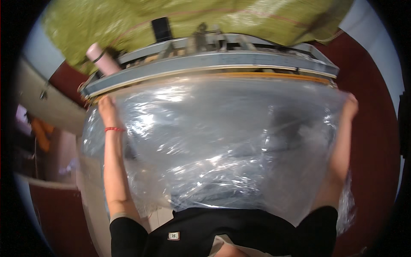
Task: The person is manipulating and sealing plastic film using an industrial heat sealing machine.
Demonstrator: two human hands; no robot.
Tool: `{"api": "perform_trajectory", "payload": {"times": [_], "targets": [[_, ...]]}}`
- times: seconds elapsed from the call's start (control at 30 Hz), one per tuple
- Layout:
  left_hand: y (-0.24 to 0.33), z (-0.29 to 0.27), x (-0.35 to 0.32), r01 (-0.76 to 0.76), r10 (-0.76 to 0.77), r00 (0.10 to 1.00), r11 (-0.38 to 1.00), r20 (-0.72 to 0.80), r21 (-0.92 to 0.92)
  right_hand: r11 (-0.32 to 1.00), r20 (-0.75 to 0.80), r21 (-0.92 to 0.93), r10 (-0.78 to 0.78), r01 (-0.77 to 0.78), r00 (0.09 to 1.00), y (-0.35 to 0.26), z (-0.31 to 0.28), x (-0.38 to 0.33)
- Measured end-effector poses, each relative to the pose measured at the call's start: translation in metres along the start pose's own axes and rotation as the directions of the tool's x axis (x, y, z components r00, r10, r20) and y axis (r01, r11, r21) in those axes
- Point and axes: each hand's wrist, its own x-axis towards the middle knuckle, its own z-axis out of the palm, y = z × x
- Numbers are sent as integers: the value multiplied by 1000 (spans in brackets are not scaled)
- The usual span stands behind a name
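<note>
A wide sheet of clear plastic film point(205, 124) is stretched between my two hands, shiny and wrinkled toward my body. My left hand point(106, 104), with a red bracelet at the wrist, is closed on the film's far left corner. At the far right corner, my right hand point(351, 107) is closed on the film too. Both arms reach forward, well apart. The film's far edge lies along a long grey metal frame point(209, 62), close to an orange strip point(278, 76). Part of my right forearm shows through the film.
On the frame's left end stands a pink bottle point(105, 61) with a dark band. A black flat object point(161, 29) leans behind the frame, against large yellow-green sheeting point(239, 21). A pale door or panel point(47, 94) is at left; a dark red and white wall point(368, 128) curves along the right.
</note>
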Motion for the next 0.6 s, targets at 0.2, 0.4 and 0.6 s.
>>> {"api": "perform_trajectory", "payload": {"times": [0.2,0.4,0.6], "targets": [[-111,-18,85,-155,151,988,967,35,200,910,-130,399,-62,109,990,-2,120,-7],[-132,0,109,-121,120,992,991,33,48,889,-216,447,-2,101,976,-3,137,11],[-133,-20,113,-122,128,991,982,-34,141,852,-282,523,137,32,949,1,139,18]]}}
